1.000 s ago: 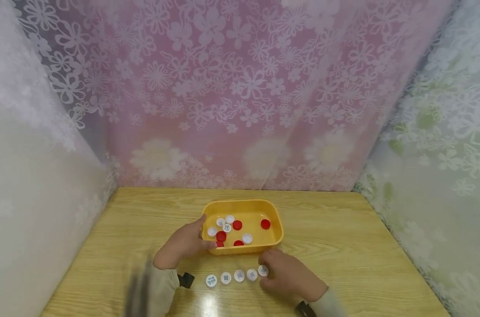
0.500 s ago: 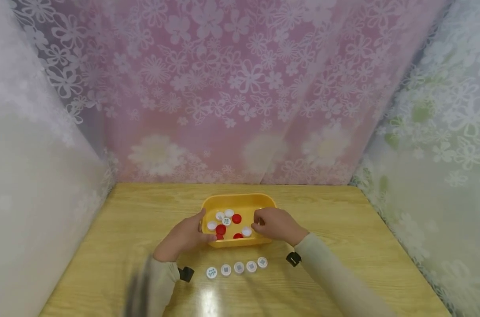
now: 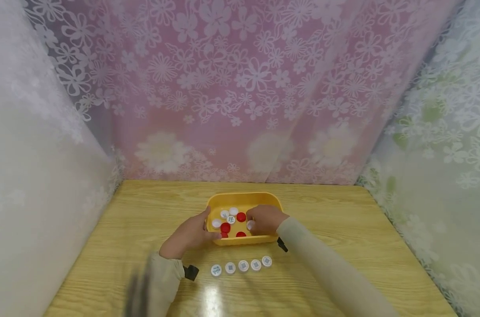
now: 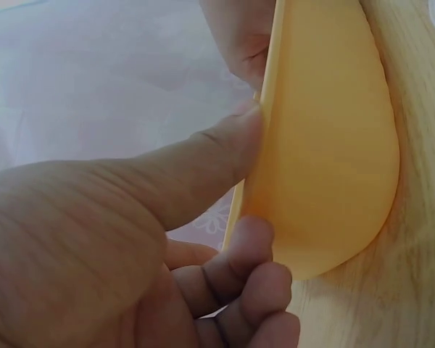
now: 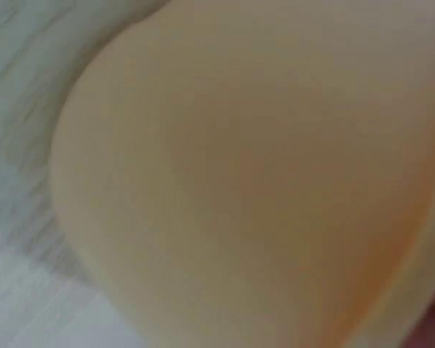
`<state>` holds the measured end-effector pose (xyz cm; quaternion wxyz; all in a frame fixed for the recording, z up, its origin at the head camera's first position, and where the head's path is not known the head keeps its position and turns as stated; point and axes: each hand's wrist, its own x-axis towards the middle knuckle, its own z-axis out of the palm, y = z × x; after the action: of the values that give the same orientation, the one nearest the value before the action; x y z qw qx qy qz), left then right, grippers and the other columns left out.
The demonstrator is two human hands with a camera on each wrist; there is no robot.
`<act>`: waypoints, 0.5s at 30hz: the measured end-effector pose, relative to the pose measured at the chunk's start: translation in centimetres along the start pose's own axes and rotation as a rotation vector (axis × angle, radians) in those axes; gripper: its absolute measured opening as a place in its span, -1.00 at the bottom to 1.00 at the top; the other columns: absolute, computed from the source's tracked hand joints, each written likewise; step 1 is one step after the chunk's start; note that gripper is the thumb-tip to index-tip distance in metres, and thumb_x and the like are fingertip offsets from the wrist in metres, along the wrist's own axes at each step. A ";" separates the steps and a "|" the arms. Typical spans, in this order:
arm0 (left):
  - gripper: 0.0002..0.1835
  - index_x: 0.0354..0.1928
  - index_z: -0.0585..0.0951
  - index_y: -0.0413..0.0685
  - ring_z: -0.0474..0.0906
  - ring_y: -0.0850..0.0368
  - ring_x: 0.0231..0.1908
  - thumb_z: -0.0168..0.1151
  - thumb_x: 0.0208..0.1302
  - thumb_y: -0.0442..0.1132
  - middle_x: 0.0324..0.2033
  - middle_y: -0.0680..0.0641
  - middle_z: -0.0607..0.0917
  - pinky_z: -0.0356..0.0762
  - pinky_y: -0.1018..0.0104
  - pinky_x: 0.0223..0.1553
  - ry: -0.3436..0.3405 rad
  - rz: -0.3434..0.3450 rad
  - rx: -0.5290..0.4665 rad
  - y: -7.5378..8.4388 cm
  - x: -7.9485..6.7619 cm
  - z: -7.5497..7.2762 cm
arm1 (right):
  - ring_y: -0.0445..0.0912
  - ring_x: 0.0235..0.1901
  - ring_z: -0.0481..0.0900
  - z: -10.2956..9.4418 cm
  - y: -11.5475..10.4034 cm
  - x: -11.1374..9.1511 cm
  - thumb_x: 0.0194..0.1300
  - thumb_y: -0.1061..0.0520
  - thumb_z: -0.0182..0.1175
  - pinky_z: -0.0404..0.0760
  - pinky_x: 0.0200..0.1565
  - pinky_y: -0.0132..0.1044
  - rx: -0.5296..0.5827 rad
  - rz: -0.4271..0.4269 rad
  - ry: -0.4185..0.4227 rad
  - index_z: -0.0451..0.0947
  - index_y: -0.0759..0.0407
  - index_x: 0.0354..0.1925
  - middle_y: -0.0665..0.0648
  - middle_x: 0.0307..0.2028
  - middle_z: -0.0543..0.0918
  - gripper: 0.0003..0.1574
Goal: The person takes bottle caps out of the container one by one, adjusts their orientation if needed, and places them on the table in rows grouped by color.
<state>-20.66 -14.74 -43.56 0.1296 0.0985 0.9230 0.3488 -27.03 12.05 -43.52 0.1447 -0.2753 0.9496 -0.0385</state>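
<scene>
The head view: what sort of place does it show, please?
Probably a small screened-off work corner: flowered curtains close in three sides of a wooden table, which bears a yellow tray.

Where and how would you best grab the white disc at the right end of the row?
I'd probably pinch the white disc by its near and far edges, thumb and finger coming from above. It lies flat on the table, so its rim is the part to grip, and the neighbouring disc sits close on its left.
</scene>
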 end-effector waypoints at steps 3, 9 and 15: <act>0.14 0.65 0.02 -0.13 0.46 0.13 -0.40 0.52 0.24 0.05 -0.41 0.01 0.56 0.46 0.20 -0.25 0.000 0.000 -0.024 -0.1 0.1 0.2 | -0.17 -0.47 0.41 0.3 0.6 0.3 0.35 0.02 0.38 0.45 -0.29 -0.27 -0.064 -0.067 0.039 0.53 -0.11 -0.47 -0.16 -0.50 0.51 -0.72; 0.14 0.66 0.01 -0.12 0.40 0.12 -0.48 0.52 0.24 0.04 -0.45 -0.01 0.54 0.37 0.27 -0.39 0.010 0.010 -0.052 -0.3 0.2 0.3 | -0.18 -0.41 0.52 0.2 1.4 -0.2 0.43 0.17 0.24 0.57 -0.21 -0.26 -0.034 -0.142 0.058 0.65 -0.12 -0.27 -0.17 -0.38 0.64 -0.83; 0.14 0.66 0.01 -0.11 0.40 0.12 -0.46 0.51 0.24 0.05 -0.44 -0.02 0.53 0.38 0.26 -0.35 0.004 0.001 -0.037 -0.2 0.1 0.1 | -0.23 -0.35 0.53 0.2 2.2 -0.2 0.43 0.03 0.29 0.59 -0.11 -0.26 -0.005 -0.142 -0.002 0.69 -0.17 -0.12 -0.22 -0.32 0.65 -0.91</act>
<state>-20.76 -14.79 -43.85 0.1293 0.0960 0.9165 0.3661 -27.99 13.99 -43.96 0.1420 -0.3423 0.9276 -0.0460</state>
